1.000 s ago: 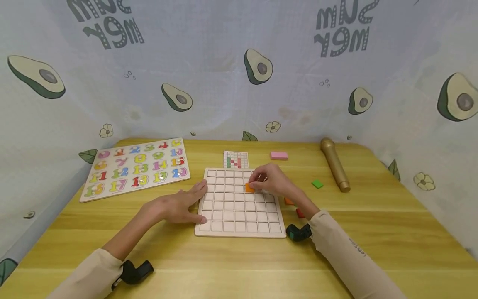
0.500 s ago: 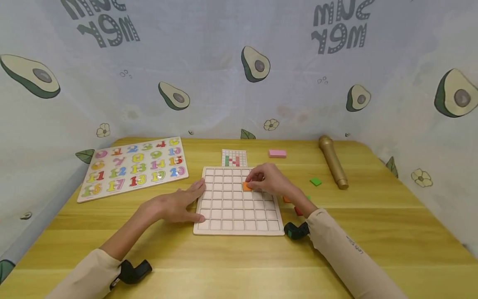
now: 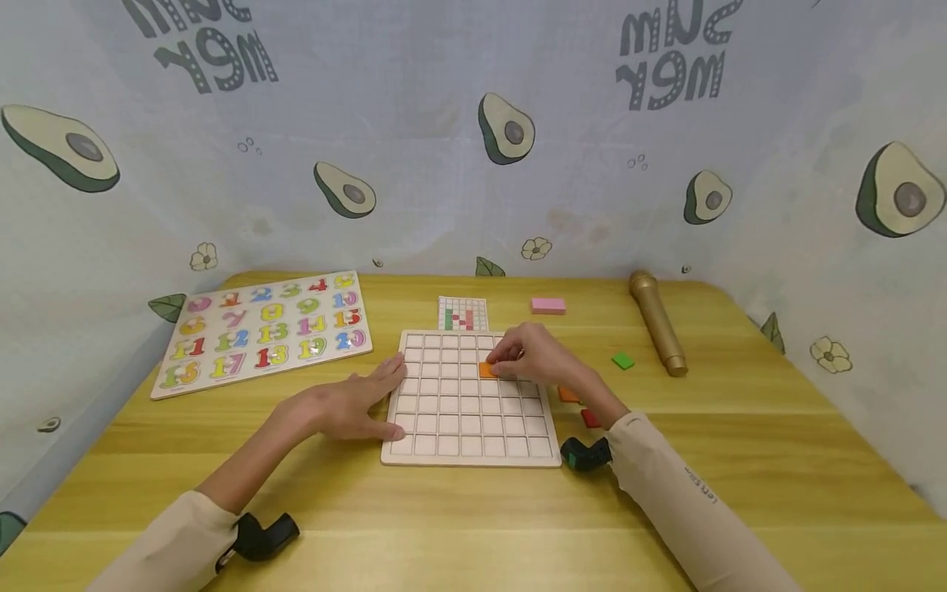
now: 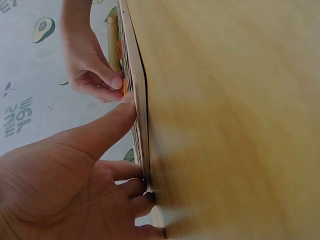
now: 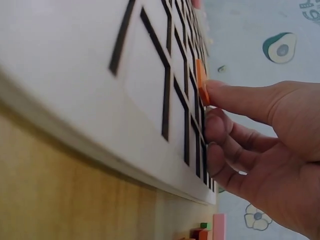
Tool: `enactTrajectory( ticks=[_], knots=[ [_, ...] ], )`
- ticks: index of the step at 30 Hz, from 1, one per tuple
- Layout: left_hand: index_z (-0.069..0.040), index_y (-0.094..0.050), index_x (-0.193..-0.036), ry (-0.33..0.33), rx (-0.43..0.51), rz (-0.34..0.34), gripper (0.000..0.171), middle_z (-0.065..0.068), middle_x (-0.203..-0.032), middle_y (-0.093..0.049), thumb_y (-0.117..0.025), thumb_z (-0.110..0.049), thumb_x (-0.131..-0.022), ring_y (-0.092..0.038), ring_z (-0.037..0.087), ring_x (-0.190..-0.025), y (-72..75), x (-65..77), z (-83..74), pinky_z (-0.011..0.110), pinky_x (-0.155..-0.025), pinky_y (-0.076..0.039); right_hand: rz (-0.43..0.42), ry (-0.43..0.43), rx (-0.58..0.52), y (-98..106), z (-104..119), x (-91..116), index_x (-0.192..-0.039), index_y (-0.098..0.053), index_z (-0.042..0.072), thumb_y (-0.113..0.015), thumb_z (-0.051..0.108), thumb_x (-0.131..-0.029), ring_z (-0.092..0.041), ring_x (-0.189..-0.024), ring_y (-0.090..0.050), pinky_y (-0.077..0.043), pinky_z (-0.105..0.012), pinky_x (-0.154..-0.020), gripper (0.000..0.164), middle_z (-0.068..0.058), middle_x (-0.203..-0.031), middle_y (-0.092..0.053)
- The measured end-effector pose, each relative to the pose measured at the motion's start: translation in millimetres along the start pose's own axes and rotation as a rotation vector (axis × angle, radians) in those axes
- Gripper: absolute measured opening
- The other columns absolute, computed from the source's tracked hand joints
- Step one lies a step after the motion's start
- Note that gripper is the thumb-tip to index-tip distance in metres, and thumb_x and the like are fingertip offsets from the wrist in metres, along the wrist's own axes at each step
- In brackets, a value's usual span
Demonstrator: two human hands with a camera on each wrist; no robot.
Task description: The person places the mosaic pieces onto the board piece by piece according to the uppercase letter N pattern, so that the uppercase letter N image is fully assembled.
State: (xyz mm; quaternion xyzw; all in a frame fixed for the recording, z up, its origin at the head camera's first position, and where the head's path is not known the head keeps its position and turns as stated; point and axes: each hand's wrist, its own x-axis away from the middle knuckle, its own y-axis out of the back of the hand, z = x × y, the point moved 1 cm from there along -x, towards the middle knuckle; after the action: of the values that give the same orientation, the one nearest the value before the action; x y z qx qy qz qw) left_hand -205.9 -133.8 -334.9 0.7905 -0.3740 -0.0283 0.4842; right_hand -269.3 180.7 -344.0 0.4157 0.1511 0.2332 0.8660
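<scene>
Yellow wood forms the table [image 3: 473, 526], where a pale gridded board [image 3: 449, 425] lies flat. The left hand [image 3: 355, 409], fingers extended, rests on the board's left edge; the right hand [image 3: 534, 355] pinches an orange tile [image 3: 486, 370] at the board's far half, rightward of the left hand.
</scene>
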Motion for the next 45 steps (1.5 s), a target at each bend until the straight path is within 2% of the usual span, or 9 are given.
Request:
enactTrajectory(
  ticks=[7, 12, 18, 21, 24, 26, 32, 37, 45],
  knots=[
    [0.002, -0.009, -0.172, 0.002, 0.008, 0.002, 0.101, 0.017, -0.181, 0.004, -0.070, -0.044, -0.105, -0.001, 0.035, -0.167, 1.1, -0.3, 4.7, 0.065, -0.132, -0.005, 0.041, -0.015, -0.011, 2.9, 4.6, -1.9, -0.106, -0.084, 0.000, -0.081, 0.003, -0.097, -0.018, -0.085, -0.064, -0.057, -0.031, -0.080, 0.011, -0.007, -0.096, -0.078],
    [0.000, -0.009, -0.172, -0.034, 0.022, 0.003, 0.107, 0.016, -0.181, 0.006, -0.070, -0.053, -0.103, 0.002, 0.033, -0.168, -2.6, -5.2, 16.3, 0.067, -0.131, -0.002, 0.045, -0.024, -0.025, 2.9, 3.7, -1.6, -0.105, -0.084, 0.000, -0.081, 0.003, -0.096, -0.017, -0.084, -0.065, -0.056, -0.030, -0.078, 0.010, -0.007, -0.094, -0.079],
    [-0.002, -0.008, -0.173, -0.039, 0.023, -0.001, 0.107, 0.014, -0.181, 0.007, -0.069, -0.056, -0.103, 0.002, 0.032, -0.168, -4.2, -7.1, 19.6, 0.066, -0.132, -0.002, 0.060, 0.089, -0.050, 5.4, -13.1, -4.9, -0.107, -0.084, 0.000, -0.083, 0.008, -0.096, -0.014, -0.084, -0.069, -0.061, -0.030, -0.080, 0.014, -0.005, -0.097, -0.080],
    [-0.004, -0.008, -0.173, -0.037, 0.017, -0.004, 0.110, 0.013, -0.182, 0.007, -0.070, -0.058, -0.101, 0.002, 0.032, -0.168, -6.4, -8.8, 23.1, 0.069, -0.130, -0.003, 0.073, 0.108, -0.062, 12.8, -16.4, -3.7, -0.110, -0.083, -0.001, -0.082, 0.010, -0.097, -0.016, -0.086, -0.071, -0.063, -0.034, -0.085, 0.017, -0.006, -0.100, -0.081],
    [-0.004, -0.007, -0.173, -0.035, 0.014, -0.003, 0.110, 0.012, -0.182, 0.007, -0.070, -0.059, -0.101, 0.002, 0.032, -0.168, -7.5, -9.7, 24.9, 0.069, -0.130, -0.003, 0.076, 0.061, -0.067, 26.0, -10.8, 2.7, -0.110, -0.081, -0.004, -0.080, 0.006, -0.097, -0.021, -0.091, -0.073, -0.064, -0.038, -0.089, 0.017, -0.009, -0.102, -0.081],
    [-0.003, -0.007, -0.173, -0.027, 0.022, 0.004, 0.107, 0.013, -0.182, 0.007, -0.069, -0.055, -0.103, 0.001, 0.033, -0.168, -5.4, -6.5, 18.5, 0.068, -0.131, -0.002, 0.072, 0.048, -0.076, 33.6, -14.5, 4.6, -0.110, -0.081, -0.005, -0.081, 0.004, -0.097, -0.024, -0.092, -0.074, -0.064, -0.036, -0.089, 0.016, -0.012, -0.102, -0.080],
    [0.002, -0.008, -0.171, 0.002, -0.003, 0.004, 0.099, 0.018, -0.181, 0.005, -0.069, -0.042, -0.107, -0.001, 0.035, -0.167, -0.7, 0.9, 1.2, 0.064, -0.132, -0.006, 0.100, 0.018, -0.113, 55.4, -26.0, 14.0, -0.108, -0.080, -0.008, -0.082, -0.002, -0.093, -0.028, -0.093, -0.075, -0.062, -0.025, -0.084, 0.016, -0.015, -0.101, -0.080],
    [0.003, -0.008, -0.171, 0.008, -0.015, 0.008, 0.098, 0.019, -0.180, 0.005, -0.069, -0.040, -0.107, -0.001, 0.036, -0.167, -1.3, -1.2, 2.5, 0.064, -0.132, -0.007, 0.147, -0.029, -0.093, 66.5, -33.6, 24.9, -0.110, -0.078, -0.008, -0.082, -0.001, -0.093, -0.028, -0.093, -0.074, -0.062, -0.025, -0.083, 0.019, -0.016, -0.103, -0.080],
    [0.003, -0.008, -0.171, 0.004, -0.009, 0.004, 0.099, 0.019, -0.180, 0.005, -0.069, -0.040, -0.107, -0.002, 0.036, -0.167, -1.4, -1.0, 2.0, 0.064, -0.132, -0.006, 0.155, -0.071, -0.075, 77.2, -47.3, 34.3, -0.108, -0.080, -0.006, -0.086, -0.003, -0.089, -0.025, -0.091, -0.072, -0.062, -0.027, -0.081, 0.021, -0.015, -0.102, -0.080]
  ],
)
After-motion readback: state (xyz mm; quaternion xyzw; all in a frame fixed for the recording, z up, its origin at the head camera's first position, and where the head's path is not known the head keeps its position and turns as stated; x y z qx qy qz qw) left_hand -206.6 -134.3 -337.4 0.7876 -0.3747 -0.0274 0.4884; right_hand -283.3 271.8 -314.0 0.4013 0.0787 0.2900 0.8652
